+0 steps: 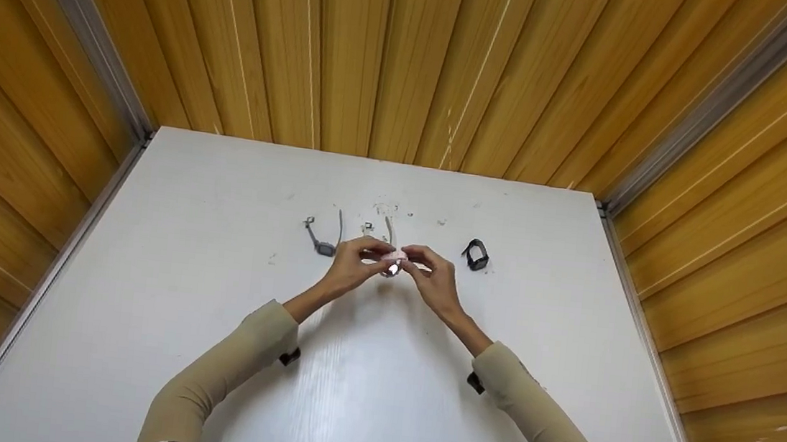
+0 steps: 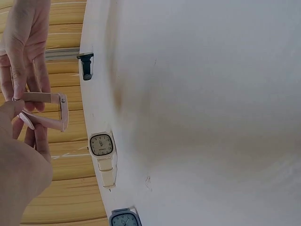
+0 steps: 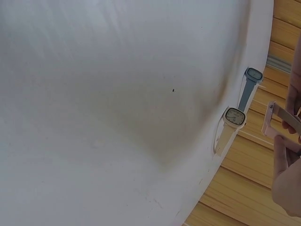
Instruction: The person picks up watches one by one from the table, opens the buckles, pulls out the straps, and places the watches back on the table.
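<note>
Both hands hold a pink wristwatch (image 1: pixel 396 256) above the white table, its strap bent round into a loop. My left hand (image 1: pixel 353 266) pinches one side with thumb and fingers, and my right hand (image 1: pixel 435 283) pinches the other. In the left wrist view, the pink strap (image 2: pixel 47 123) and squared buckle end (image 2: pixel 63 113) stick out past the fingertips. Fingers cover much of the watch, so its dial is hidden there. The right wrist view shows the same pink loop (image 3: pixel 267 126) at its edge, between the fingers of both hands.
A blue-grey watch (image 1: pixel 325 249) lies left of the hands, a black watch (image 1: pixel 477 255) to the right. Beyond the hands is a cream watch (image 2: pixel 101 145), mostly covered in the head view. Wood-patterned panels (image 1: pixel 381 54) border the white table (image 1: pixel 205 232).
</note>
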The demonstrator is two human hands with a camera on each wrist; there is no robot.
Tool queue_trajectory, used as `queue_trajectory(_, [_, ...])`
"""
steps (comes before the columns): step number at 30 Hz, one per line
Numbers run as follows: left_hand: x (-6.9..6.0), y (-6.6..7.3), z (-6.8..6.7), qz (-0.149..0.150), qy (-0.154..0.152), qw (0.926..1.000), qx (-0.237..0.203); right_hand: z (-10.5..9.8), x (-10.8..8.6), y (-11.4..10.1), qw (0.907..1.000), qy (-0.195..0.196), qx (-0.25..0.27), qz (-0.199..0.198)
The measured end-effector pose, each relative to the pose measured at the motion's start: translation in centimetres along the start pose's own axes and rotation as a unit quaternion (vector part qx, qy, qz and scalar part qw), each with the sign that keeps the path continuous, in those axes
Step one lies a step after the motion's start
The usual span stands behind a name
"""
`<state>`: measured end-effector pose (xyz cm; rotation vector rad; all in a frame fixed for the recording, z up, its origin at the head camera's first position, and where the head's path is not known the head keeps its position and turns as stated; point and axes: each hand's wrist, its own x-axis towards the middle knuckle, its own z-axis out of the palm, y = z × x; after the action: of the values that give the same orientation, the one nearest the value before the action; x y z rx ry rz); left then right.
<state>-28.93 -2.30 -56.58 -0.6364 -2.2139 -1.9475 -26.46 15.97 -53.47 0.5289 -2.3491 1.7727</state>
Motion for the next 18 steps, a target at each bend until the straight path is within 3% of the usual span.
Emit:
queue_trajectory(4, [-0.2, 1.2, -0.2, 0.001, -0.005, 0.9999, -0.011, 0.1, -0.1, 0.0, 1.0, 0.0, 0.0, 0.004])
queue_trajectory(8, [-0.4, 1.8, -0.3, 0.003, -0.004, 0.9999, -0.015, 0.2, 0.0, 2.0, 0.9999, 0.006, -0.008, -0.008])
queue_trajectory(11, [-0.3, 1.4, -0.1, -0.002, -0.006, 0.9998, -0.018, 0.3, 0.1, 3.6, 0.9998, 0.009, -0.014, -0.013])
queue_trajectory(18, [-0.1, -1.1, 0.4, -0.02, 0.003, 0.9996, -0.021, 0.4, -0.1, 3.7, 1.0, 0.005, -0.002, 0.005])
